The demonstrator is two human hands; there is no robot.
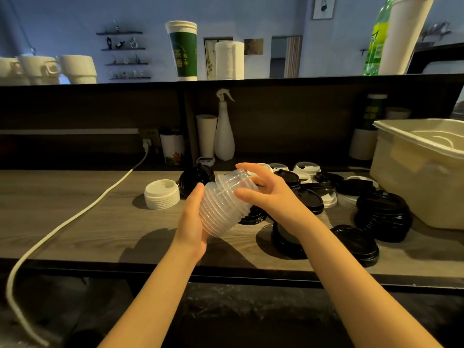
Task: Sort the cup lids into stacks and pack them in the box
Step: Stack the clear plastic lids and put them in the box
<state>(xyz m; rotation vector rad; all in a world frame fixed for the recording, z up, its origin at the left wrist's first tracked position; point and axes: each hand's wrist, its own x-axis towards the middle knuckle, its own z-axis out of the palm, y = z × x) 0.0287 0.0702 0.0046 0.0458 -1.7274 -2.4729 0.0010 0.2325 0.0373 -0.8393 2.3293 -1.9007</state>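
Note:
A tilted stack of clear dome lids (223, 204) is held above the wooden counter (75, 217). My left hand (192, 222) cups its wide lower end with the thumb up along the side. My right hand (263, 194) grips the narrow top end, thumb in front and fingers spread over it. A stack of white lids (162, 194) stands on the counter to the left. Behind it is a stack of black lids (194, 178). Loose black and white lids (316, 189) lie scattered at the right, with a tall black stack (383, 214). The cream plastic box (421, 172) stands at the far right.
A white cable (75, 217) runs across the counter's left part from a wall socket. A white spray bottle (224, 131) and paper cups stand against the dark back panel. Cups, a paper roll and a green bottle stand on the ledge above. The counter's front edge is near me.

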